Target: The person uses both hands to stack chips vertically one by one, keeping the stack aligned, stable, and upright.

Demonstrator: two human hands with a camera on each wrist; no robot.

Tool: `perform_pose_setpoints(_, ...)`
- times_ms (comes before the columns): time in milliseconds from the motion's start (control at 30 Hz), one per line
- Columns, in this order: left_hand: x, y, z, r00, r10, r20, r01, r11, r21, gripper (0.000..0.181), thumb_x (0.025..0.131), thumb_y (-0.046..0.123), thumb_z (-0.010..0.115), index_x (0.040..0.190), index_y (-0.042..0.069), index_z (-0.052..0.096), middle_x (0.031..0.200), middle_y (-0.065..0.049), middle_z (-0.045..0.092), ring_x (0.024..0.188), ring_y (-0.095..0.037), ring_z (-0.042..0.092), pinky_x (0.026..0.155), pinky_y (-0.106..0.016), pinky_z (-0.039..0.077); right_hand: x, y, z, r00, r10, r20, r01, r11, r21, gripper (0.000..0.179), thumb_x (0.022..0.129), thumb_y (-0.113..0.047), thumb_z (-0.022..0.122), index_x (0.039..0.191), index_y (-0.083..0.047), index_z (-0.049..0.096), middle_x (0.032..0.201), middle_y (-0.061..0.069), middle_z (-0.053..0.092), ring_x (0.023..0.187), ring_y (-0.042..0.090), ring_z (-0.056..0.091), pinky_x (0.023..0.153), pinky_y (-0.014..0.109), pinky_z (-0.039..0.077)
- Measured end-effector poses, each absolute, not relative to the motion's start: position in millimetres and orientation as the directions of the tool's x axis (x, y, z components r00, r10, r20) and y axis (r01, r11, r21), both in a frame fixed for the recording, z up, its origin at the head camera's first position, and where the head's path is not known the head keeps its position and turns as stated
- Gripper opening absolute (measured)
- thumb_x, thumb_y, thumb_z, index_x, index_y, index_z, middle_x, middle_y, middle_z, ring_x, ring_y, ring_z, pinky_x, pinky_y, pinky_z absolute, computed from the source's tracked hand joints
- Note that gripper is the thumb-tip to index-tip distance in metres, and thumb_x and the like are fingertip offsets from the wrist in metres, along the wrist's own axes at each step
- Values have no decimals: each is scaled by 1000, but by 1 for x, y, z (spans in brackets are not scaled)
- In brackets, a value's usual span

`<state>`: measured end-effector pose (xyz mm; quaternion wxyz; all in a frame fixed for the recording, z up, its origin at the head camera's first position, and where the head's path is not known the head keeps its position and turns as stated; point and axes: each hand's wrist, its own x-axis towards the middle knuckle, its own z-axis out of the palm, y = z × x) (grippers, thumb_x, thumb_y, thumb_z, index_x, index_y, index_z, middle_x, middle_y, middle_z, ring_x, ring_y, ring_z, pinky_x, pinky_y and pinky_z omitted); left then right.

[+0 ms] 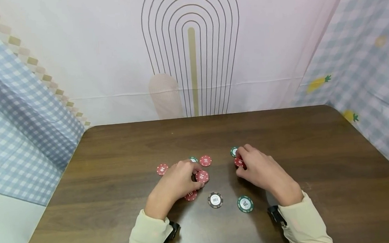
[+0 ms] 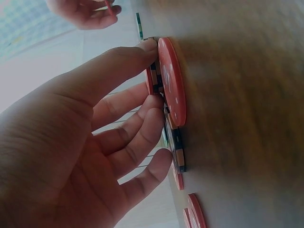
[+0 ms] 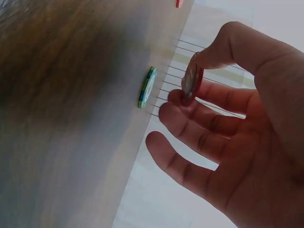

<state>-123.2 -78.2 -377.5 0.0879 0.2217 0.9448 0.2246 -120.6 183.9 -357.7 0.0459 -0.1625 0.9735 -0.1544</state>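
My left hand (image 1: 176, 183) pinches a red poker chip marked 10 (image 1: 202, 177) between thumb and fingers. In the left wrist view, a black-and-tan chip (image 2: 154, 78) lies right under that red one, at the thumb tip. A larger-looking red chip (image 2: 173, 83) is close by on the table side. Part of another red chip (image 1: 190, 196) shows below the left hand. My right hand (image 1: 261, 169) holds a red chip (image 1: 239, 162) by its edges between thumb and fingertips, as the right wrist view also shows. Just beyond its fingers lies a green chip (image 1: 234, 151).
On the brown wooden table (image 1: 120, 213), a black chip marked 100 (image 1: 215, 200) and a green chip (image 1: 245, 204) lie between the forearms. Red chips (image 1: 205, 160) (image 1: 162, 169) and a partly hidden green chip (image 1: 193, 159) lie around the left hand. Patterned cloths hang behind.
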Motion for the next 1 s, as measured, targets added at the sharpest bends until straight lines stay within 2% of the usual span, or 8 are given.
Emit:
perform_pose_setpoints(300, -124, -79, -376, -886, 458, -65, 383, 804, 455, 25, 86, 22, 87, 109, 15, 80, 103, 6, 74, 93, -14, 63, 81, -34, 51, -119, 177, -355, -944, -318, 89, -330, 897, -294, 31, 89, -7, 71, 119, 1, 66, 111, 10, 60, 91, 23, 57, 68, 39, 54)
perform_pose_setpoints(633, -124, -79, -377, -885, 458, -76, 379, 808, 451, 28, 86, 22, 86, 112, 14, 80, 97, 8, 72, 88, -14, 59, 79, -33, 49, -114, 163, -351, -924, -333, 188, -375, 882, -284, 40, 90, -15, 81, 125, -2, 67, 115, 10, 65, 91, 24, 64, 71, 44, 58)
perform_pose_setpoints(867, -124, -80, -378, -886, 455, -89, 367, 805, 466, 30, 87, 23, 87, 114, 13, 80, 101, 6, 73, 88, -13, 60, 80, -34, 51, -109, 147, -352, -901, -388, 194, -429, 861, -271, 38, 90, -22, 85, 121, -5, 69, 111, 7, 70, 90, 22, 68, 74, 44, 59)
perform_pose_setpoints(1000, -124, -79, -378, -887, 452, -92, 364, 808, 462, 30, 87, 24, 87, 115, 13, 80, 103, 5, 74, 89, -13, 61, 81, -34, 52, -109, 141, -355, -903, -409, 134, -430, 853, -297, 33, 91, -24, 84, 116, -7, 70, 99, 1, 69, 81, 16, 63, 68, 37, 56)
